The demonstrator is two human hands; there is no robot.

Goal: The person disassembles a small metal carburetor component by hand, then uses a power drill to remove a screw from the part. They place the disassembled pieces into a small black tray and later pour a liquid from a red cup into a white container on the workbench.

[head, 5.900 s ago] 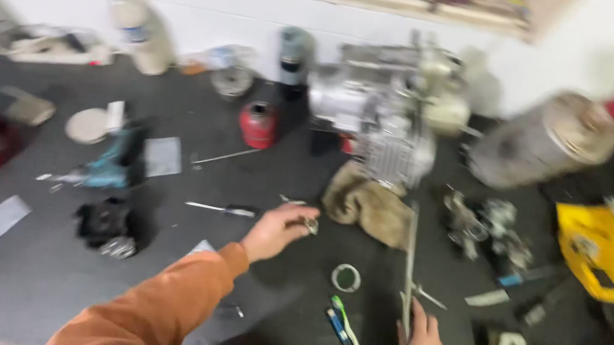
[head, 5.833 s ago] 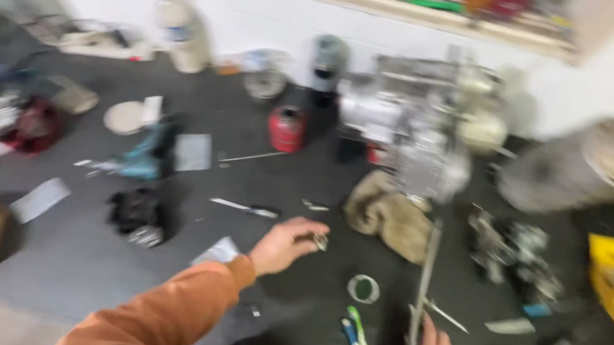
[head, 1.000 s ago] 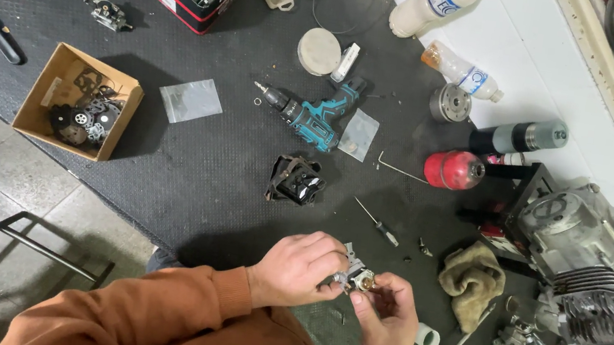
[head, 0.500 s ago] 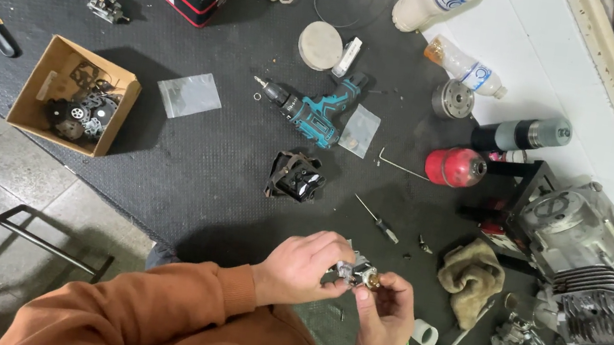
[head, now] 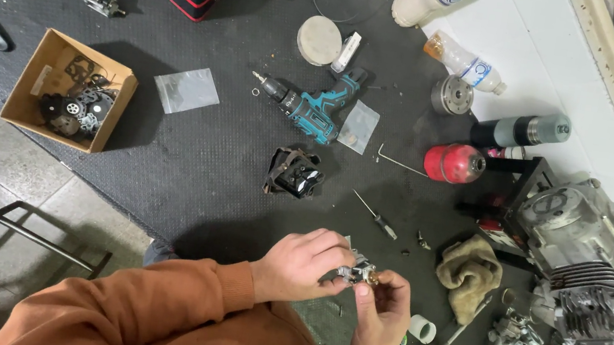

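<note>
Both hands were up together over the near edge of the black rubber mat [head: 186, 179], working a small metal part [head: 359, 272], carburetor-looking thing with a brass bit on one end. Left hand [head: 300, 264] was curled over it from the left, fingers closed around the body. Right hand [head: 381, 319] came up from below, thumb and fingertips pinched on the brass end. So both were closed on that one piece, held just above the mat rather than resting on it.

Stuff around it: a small screwdriver [head: 376, 218] lay just past the hands, and a crumpled tan rag [head: 469, 271] sat to the right of them. A black clump of a part [head: 295, 172] was a bit further in, with the teal cordless drill [head: 308, 105] beyond that toward the middle of the mat. Red canister [head: 454, 163] on its side near the far right edge, next to the big engine [head: 588, 276]. Cardboard box [head: 69, 91] of black gears and gaskets was way off at the left edge, well apart from the hands. White plastic ring [head: 422, 329] lay right beside the right hand.
</note>
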